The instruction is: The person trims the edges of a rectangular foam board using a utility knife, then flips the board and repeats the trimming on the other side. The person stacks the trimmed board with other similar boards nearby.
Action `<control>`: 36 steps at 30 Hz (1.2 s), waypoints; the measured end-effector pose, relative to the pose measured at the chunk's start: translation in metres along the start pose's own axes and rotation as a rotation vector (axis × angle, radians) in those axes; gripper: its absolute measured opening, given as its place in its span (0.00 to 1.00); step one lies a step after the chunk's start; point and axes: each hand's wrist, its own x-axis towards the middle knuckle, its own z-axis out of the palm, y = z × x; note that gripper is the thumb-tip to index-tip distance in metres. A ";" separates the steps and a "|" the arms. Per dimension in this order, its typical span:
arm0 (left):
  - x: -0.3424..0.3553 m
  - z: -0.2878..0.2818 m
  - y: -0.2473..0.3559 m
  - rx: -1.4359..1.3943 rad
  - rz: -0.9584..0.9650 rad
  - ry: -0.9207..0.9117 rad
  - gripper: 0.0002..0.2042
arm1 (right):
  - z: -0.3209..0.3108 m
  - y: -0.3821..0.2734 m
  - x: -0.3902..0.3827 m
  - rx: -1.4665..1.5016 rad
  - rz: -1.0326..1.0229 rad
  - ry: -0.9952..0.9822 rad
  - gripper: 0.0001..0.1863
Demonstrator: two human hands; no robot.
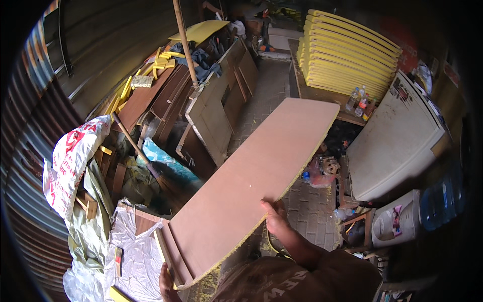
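1. The right hand (pixel 276 217) grips the long edge of a long pinkish-brown board (pixel 256 171), with the thumb lying on its face.
2. The left hand (pixel 167 283) holds the same board by its near end; its fingers are partly hidden.
3. The board slants across the middle of the view, its near end at lower left and its far end at upper right, above a paved floor (pixel 304 201). Its right edge is rough and yellow.
4. Just left of the near end, a crumpled plastic sheet (pixel 136 269) bears a small brush (pixel 118 261).
5. Farther left, a broom (pixel 158 176) leans near a white sack (pixel 73 156) with red print.
6. Beyond the far end, yellow-edged panels (pixel 347 55) are stacked on a table (pixel 322 95), with plastic bottles (pixel 359 104) near its corner.
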 end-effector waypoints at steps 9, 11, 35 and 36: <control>0.171 0.132 -0.004 0.226 0.100 -0.037 0.18 | 0.055 -0.051 0.148 -0.137 -0.181 -0.053 0.17; 0.233 0.168 -0.012 0.232 0.187 -0.318 0.28 | 0.078 -0.079 0.198 -0.257 -0.268 -0.100 0.18; 0.440 0.726 0.330 1.940 1.099 -0.620 0.26 | 0.291 -0.143 0.713 -1.355 -0.644 -1.609 0.14; 0.457 0.727 0.320 1.857 1.206 -0.551 0.26 | 0.306 -0.143 0.732 -1.366 -0.703 -1.658 0.13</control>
